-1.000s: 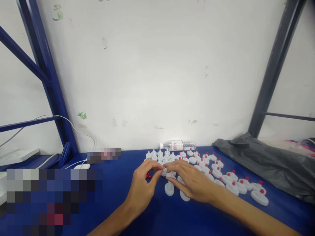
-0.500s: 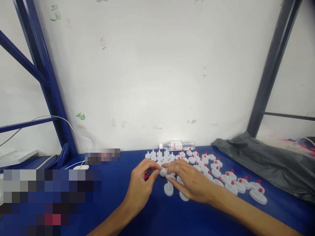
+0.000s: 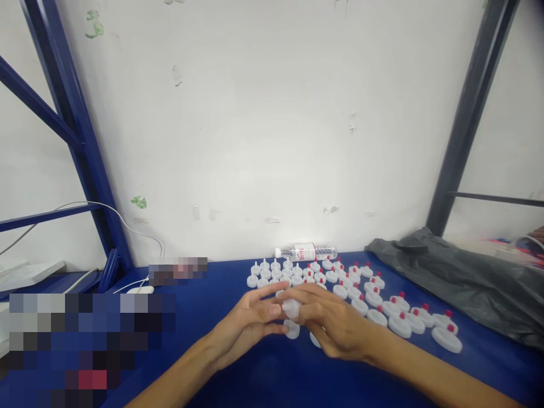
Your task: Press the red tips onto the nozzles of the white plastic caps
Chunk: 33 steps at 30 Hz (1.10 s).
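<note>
My right hand (image 3: 335, 320) grips a white plastic nozzle cap (image 3: 291, 309), tilted so its narrow tip points left. My left hand (image 3: 250, 317) comes in from the left, its thumb at that tip and its index finger stretched above. Whatever the left fingertips pinch is too small or hidden to make out. Under the hands, another white cap (image 3: 292, 330) rests on the blue table (image 3: 255, 379). Behind them stand rows of white nozzle caps (image 3: 264, 265) with bare tips. To the right are several white nozzle caps with red tips (image 3: 399, 324).
A clear plastic bottle (image 3: 304, 251) with a white lid lies by the wall. Dark grey plastic sheeting (image 3: 459, 283) covers the table's right side. Blue frame posts (image 3: 80, 153) rise at the left, with a white cable (image 3: 136, 229) nearby.
My hands have turned and the nozzle cap between them has tilted toward the left. The left hand has shifted slightly lower, its fingers more stretched out and covering the small red pieces seen before.
</note>
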Each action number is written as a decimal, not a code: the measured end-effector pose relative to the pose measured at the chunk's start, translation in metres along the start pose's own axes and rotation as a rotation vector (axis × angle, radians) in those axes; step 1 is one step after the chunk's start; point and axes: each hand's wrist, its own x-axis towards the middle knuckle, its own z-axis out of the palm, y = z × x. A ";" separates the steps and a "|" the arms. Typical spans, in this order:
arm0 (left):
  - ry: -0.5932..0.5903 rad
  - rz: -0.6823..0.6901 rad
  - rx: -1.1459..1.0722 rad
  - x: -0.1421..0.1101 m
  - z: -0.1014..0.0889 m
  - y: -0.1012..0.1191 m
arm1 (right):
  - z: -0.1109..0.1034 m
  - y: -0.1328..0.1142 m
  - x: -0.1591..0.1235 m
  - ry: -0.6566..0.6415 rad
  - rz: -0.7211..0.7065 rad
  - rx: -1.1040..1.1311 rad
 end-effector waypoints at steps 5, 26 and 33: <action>-0.175 -0.033 0.013 -0.004 0.007 0.001 | 0.005 -0.010 0.003 0.032 -0.056 0.094; -0.034 0.071 0.313 0.000 0.009 0.003 | 0.000 -0.010 0.009 -0.025 -0.088 0.014; 0.042 0.152 0.498 0.001 0.008 0.004 | -0.006 -0.006 0.009 0.005 -0.061 -0.146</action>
